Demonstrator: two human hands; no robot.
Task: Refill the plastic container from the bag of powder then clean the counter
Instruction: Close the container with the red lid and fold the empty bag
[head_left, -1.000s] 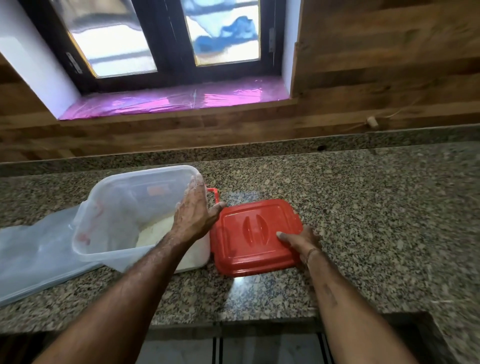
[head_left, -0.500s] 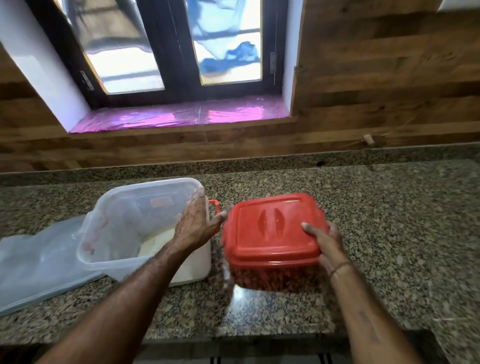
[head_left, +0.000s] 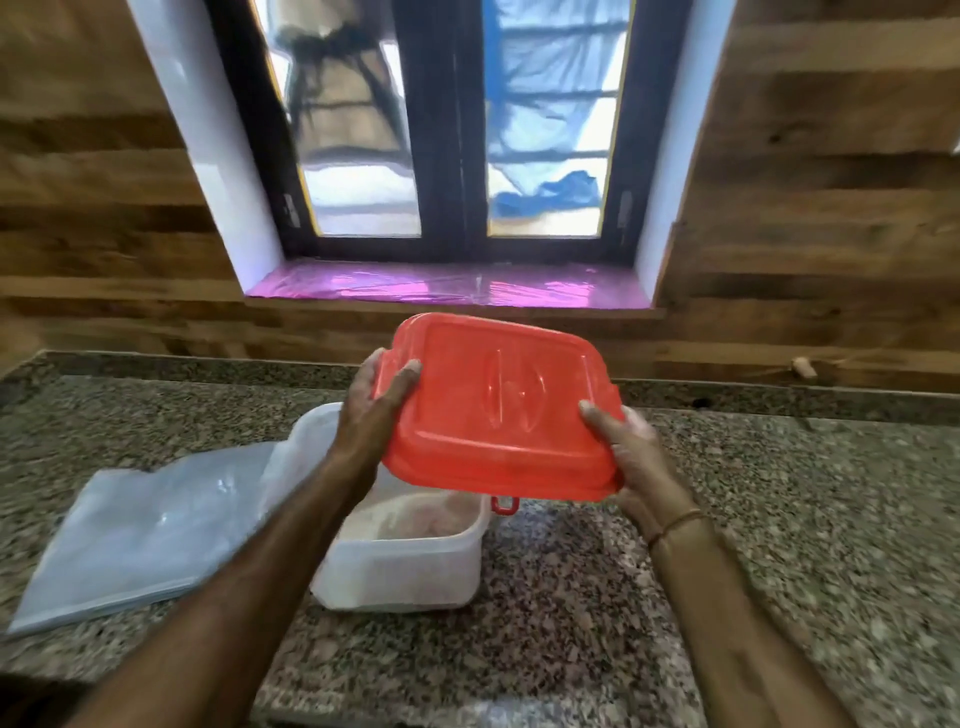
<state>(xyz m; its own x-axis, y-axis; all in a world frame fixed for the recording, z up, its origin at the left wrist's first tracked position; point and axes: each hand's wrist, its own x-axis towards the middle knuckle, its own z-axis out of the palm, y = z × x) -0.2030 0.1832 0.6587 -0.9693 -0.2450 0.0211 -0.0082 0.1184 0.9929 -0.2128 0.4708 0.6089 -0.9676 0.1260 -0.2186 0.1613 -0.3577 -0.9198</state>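
Both hands hold the red lid in the air above the counter. My left hand grips its left edge, thumb on top, and my right hand grips its right front corner. Below the lid stands the translucent plastic container, upright and uncovered, with white powder inside and a red latch on its right side. The lid and my left forearm hide much of the container's opening. A flat, clear plastic bag lies on the granite counter just left of the container.
A wood-panelled wall and a raised granite ledge run along the back of the counter. A window with a pink-lined sill is behind the lid. A small peg sticks out of the wall at right. The counter's front edge is near the bottom.
My right hand lifted the red lid off the counter. My left hand let go of the container rim and took the lid's left edge. The container now stands upright instead of tilted.
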